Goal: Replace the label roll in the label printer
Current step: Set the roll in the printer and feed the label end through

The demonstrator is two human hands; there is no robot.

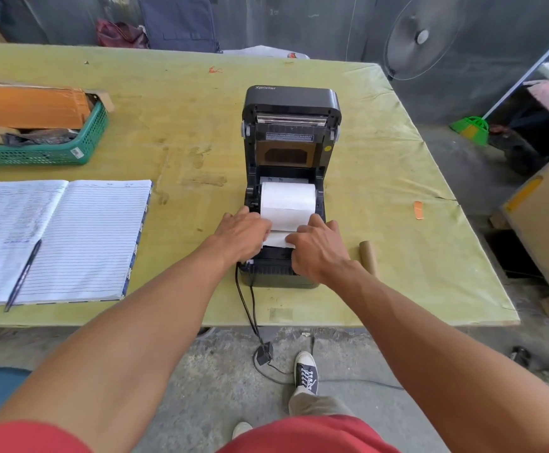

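A black label printer [291, 103] stands on the green table [181, 125] with its lid swung up and back. A white label roll [287, 199] sits in its open bay, and a loose end of label paper [278, 239] lies forward over the printer's front. My left hand [242, 232] rests at the left side of the paper, fingers curled down onto its edge. My right hand [318, 245] pinches the paper's right edge near the front. An empty brown cardboard core [368, 258] lies on the table just right of the printer.
An open lined notebook [80, 237] with a pen [23, 276] lies at the left. A green basket [47, 152] holding cardboard is at the far left. The printer's black cable [247, 308] hangs off the table's near edge. A fan [421, 37] stands behind the table.
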